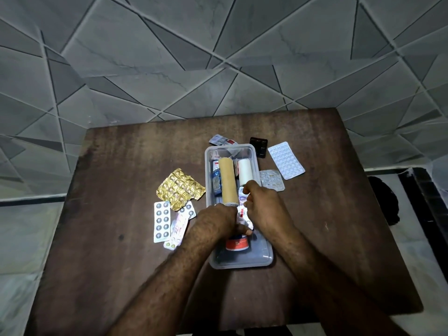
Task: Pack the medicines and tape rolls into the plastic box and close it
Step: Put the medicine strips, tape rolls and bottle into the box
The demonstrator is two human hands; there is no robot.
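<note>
A clear plastic box (264, 259) lies open in the middle of the wooden table. Inside it lie a tan bandage roll (227, 180), a white tape roll (245, 171), blue medicine packs (215, 178) and a red-and-white tape roll (237, 244) at the near end. My left hand (219, 219) grips the near end of the tan roll. My right hand (263, 204) pinches a white blister strip (243, 214) over the box. Loose on the table lie a gold foil strip (180, 189) and a white pill strip (286, 160).
Left of the box lie a grey-dotted blister strip (162, 221) and small pink-printed strips (179, 226). Behind and right of the box lie a printed strip (221, 139), a black strip (259, 146) and a silver strip (272, 179). A dark object (384, 200) sits on the floor right.
</note>
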